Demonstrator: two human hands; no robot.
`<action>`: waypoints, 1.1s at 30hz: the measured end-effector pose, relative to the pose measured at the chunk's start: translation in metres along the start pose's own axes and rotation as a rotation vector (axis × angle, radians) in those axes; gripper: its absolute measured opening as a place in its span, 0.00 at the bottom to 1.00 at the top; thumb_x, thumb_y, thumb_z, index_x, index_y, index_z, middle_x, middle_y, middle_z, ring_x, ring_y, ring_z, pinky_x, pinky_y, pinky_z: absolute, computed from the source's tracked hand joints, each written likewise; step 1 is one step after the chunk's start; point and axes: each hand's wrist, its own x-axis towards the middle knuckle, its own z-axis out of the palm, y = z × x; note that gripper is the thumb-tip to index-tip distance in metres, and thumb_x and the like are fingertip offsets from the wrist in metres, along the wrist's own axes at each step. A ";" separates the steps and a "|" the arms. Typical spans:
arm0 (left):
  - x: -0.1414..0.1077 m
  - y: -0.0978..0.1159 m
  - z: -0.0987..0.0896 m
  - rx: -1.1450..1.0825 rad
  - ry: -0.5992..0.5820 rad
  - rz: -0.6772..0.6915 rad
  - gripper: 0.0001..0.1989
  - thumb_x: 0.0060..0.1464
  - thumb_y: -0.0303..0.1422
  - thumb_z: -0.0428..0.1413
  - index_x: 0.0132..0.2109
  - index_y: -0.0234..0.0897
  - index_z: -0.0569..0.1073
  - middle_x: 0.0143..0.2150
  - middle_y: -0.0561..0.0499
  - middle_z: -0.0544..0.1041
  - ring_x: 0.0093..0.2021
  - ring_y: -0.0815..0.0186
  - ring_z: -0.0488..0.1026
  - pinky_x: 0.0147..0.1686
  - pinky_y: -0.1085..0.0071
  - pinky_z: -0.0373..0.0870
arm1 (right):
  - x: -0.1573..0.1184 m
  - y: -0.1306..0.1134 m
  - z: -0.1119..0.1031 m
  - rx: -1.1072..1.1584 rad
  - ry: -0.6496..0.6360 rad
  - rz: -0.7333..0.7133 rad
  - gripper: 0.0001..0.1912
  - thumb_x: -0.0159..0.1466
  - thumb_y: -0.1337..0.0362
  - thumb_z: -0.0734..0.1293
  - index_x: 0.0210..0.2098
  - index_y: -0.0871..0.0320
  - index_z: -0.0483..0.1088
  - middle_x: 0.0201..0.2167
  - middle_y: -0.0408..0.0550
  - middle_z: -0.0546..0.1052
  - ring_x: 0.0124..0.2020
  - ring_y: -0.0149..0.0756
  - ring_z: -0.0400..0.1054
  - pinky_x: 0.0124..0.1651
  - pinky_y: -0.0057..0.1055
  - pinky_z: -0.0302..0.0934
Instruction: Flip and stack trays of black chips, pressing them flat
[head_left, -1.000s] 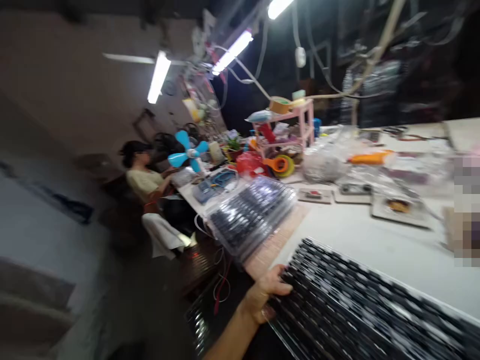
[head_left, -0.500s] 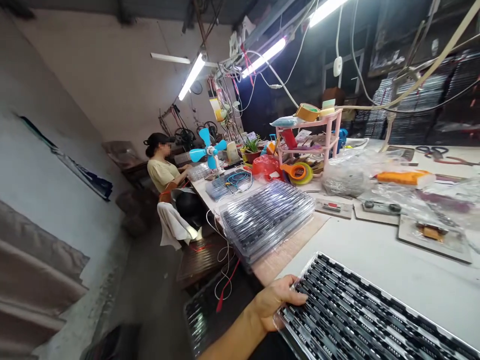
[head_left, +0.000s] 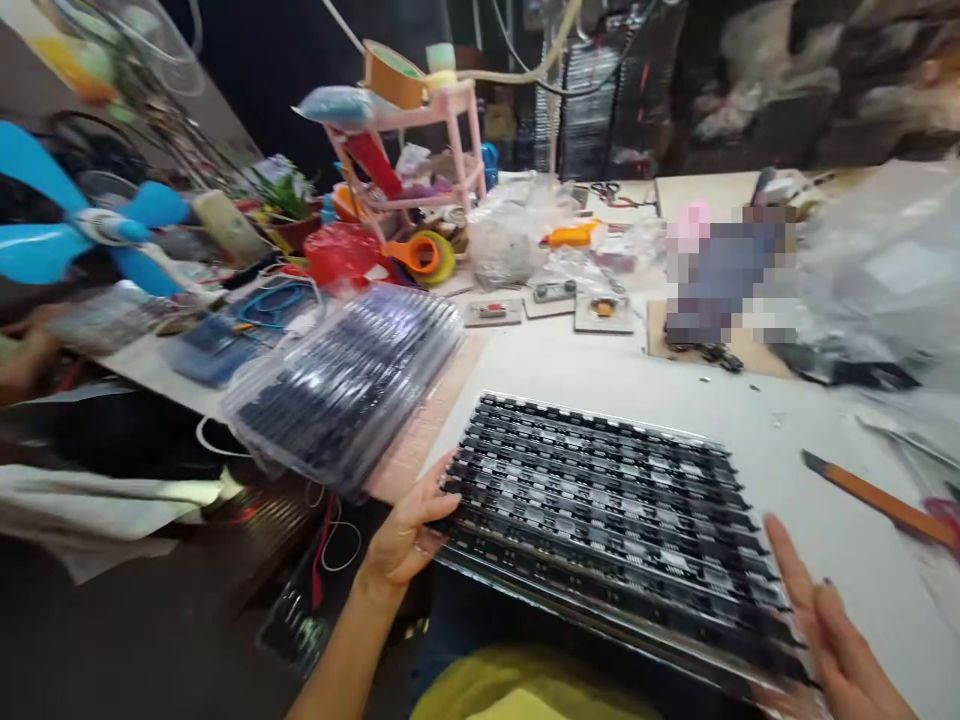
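Note:
A clear plastic tray (head_left: 600, 500) filled with rows of small black parts is tilted over the front edge of the table. My left hand (head_left: 411, 525) grips its left edge, thumb on top and fingers underneath. At the tray's right edge is my right hand (head_left: 832, 625), its fingers lying along the side and partly hidden below. A stack of similar filled trays (head_left: 345, 385) rests on the table to the left.
An orange utility knife (head_left: 877, 495) lies on the right of the white table (head_left: 540, 360). Behind are a pink rack (head_left: 457, 150), orange tape dispenser (head_left: 416, 258) and plastic bags (head_left: 502, 240). A blue fan (head_left: 105, 225) stands left; another person's hand (head_left: 30, 350) shows beyond it.
The view has swung right and down. The tray now appears whole, nearer the middle, and my right hand has come into view at its right edge. My left hand keeps its grip.

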 end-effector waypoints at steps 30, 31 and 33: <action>-0.001 -0.004 0.000 -0.027 0.024 0.023 0.32 0.51 0.21 0.56 0.62 0.42 0.59 0.55 0.46 0.72 0.54 0.56 0.70 0.57 0.59 0.62 | -0.007 0.000 0.026 0.007 0.151 -0.058 0.21 0.67 0.59 0.58 0.59 0.44 0.60 0.59 0.35 0.64 0.61 0.33 0.56 0.63 0.34 0.52; -0.001 -0.004 0.000 -0.031 0.022 0.019 0.32 0.51 0.21 0.55 0.62 0.42 0.59 0.55 0.46 0.72 0.54 0.56 0.70 0.57 0.59 0.62 | -0.007 0.000 0.026 0.010 0.153 -0.056 0.21 0.67 0.59 0.58 0.59 0.44 0.60 0.59 0.35 0.64 0.60 0.34 0.57 0.63 0.34 0.52; -0.001 -0.003 0.000 -0.033 0.019 0.014 0.31 0.51 0.21 0.55 0.62 0.41 0.59 0.55 0.46 0.72 0.54 0.56 0.70 0.57 0.59 0.62 | -0.008 0.000 0.025 0.015 0.158 -0.050 0.21 0.67 0.59 0.58 0.59 0.43 0.60 0.59 0.35 0.65 0.60 0.34 0.57 0.63 0.35 0.51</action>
